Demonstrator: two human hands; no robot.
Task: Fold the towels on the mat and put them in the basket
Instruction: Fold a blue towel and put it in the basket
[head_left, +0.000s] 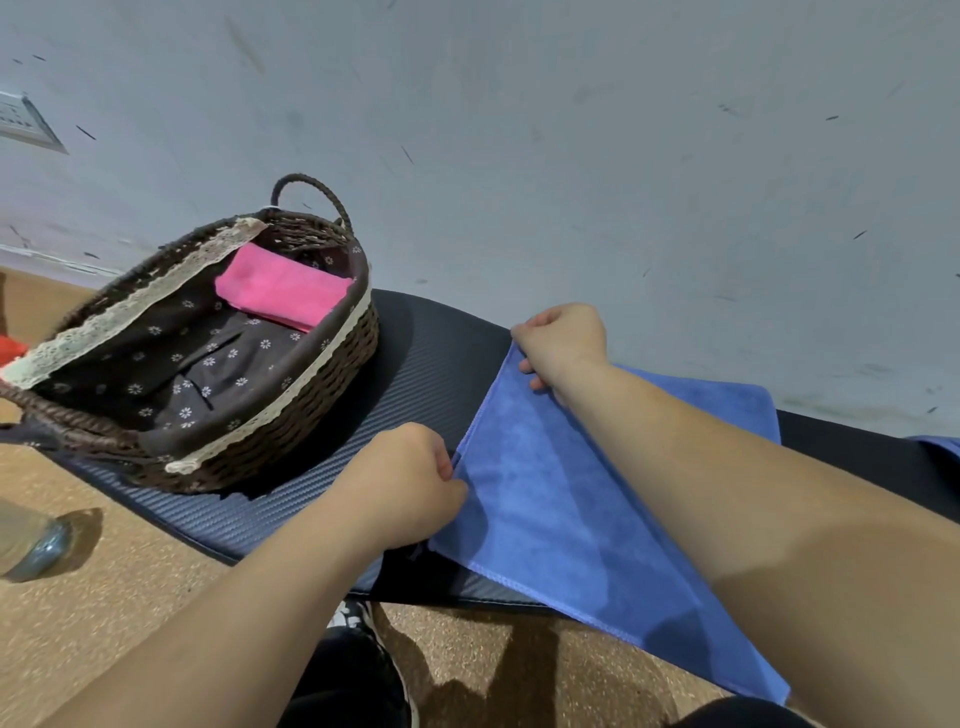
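Note:
A blue towel (545, 499) lies spread on the black mat (431, 374), its near edge hanging over the mat's front. My left hand (410, 478) pinches the towel's left edge near the front corner. My right hand (561, 338) grips the far left corner of the same towel. The brown wicker basket (291, 415) stands on the mat's left end, lined with dark flowered cloth and lace trim. A folded pink towel (283, 286) lies inside it at the far side.
A pale wall (571, 156) rises right behind the mat. The floor (130, 597) is brown cork. A clear bottle (36, 540) lies at the far left. Another piece of blue cloth (940, 447) shows at the right edge. A dark shoe (358, 654) sits below the mat.

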